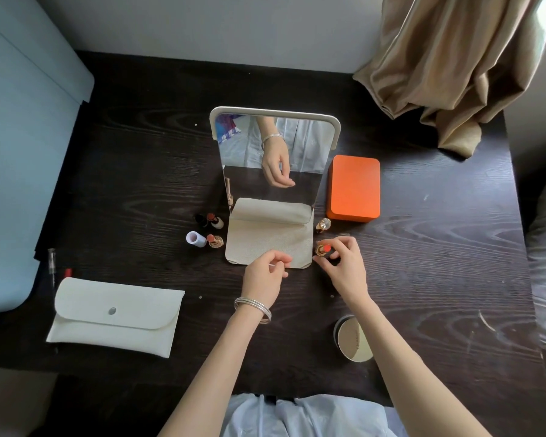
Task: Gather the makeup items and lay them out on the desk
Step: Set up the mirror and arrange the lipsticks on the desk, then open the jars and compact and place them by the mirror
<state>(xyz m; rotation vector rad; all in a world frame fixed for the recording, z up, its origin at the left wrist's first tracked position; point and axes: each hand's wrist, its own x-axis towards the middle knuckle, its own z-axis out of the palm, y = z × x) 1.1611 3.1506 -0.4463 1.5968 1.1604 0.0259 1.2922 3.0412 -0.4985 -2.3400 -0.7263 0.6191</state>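
Observation:
My right hand (344, 266) grips an open gold lipstick with an orange-red bullet (323, 249), right of the mirror's beige base (265, 244). My left hand (265, 272) pinches a thin white stick, perhaps a cotton swab (276, 265), over the front edge of that base. A gold cap (323, 224) stands just behind the held lipstick. Left of the base stand two open lipsticks (214, 240) (215, 219), a white cap (193, 238) and a dark cap (199, 218). A round compact (355, 339) lies under my right forearm.
A standing mirror (271, 152) faces me at the desk's centre, an orange box (353, 187) to its right. A white pouch (114, 316) lies front left, with a clear tube (51, 263) and a red item (67, 272) behind it. A beige curtain (448, 74) hangs back right.

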